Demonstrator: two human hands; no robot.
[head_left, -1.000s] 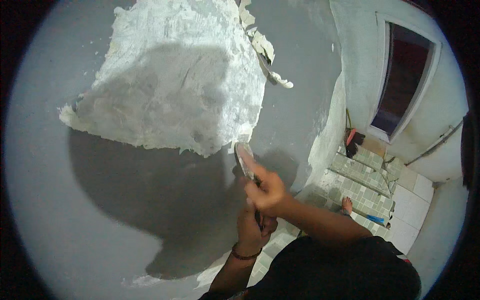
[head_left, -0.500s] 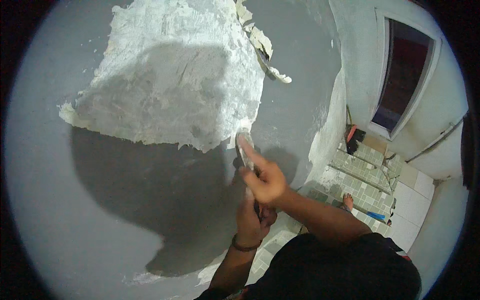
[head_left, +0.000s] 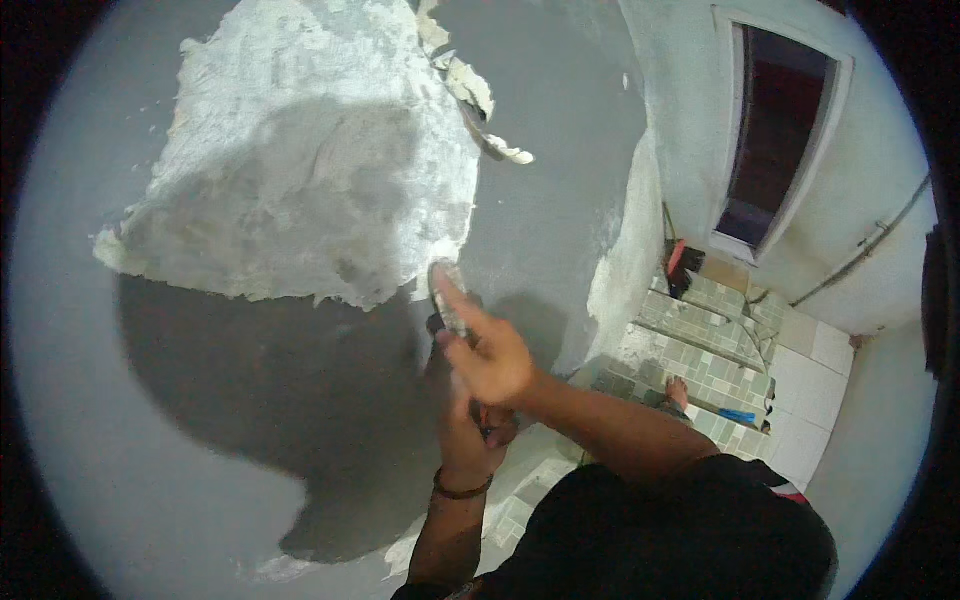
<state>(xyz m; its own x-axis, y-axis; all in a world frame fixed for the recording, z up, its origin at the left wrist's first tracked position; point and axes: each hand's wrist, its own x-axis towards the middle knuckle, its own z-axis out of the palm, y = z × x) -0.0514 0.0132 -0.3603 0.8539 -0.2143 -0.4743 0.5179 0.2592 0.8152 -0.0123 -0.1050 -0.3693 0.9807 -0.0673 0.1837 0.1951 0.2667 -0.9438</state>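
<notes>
A scraper (head_left: 447,298) with a pale, dusty blade is pressed to the grey wall (head_left: 560,220) at the lower right corner of a bare whitish patch (head_left: 300,180). Its handle is wrapped in my left hand (head_left: 472,438), which has a band at the wrist. Just above, my right hand (head_left: 495,362) grips the tool too, its index finger stretched along the blade toward the tip. A curled strip of peeled coating (head_left: 470,88) hangs at the patch's right edge. My shadow covers the patch's lower part and the wall below.
Tiled steps (head_left: 700,335) go down at the right, with my bare foot (head_left: 678,392) on one. Nearby lie a blue object (head_left: 737,415) and a red and black brush-like thing (head_left: 683,265). A white-framed dark opening (head_left: 780,140) is set in the side wall.
The view has shifted, so the wall, steps and both hands appear farther left. Both hands keep hold of the scraper, its tip still at the patch's lower right corner.
</notes>
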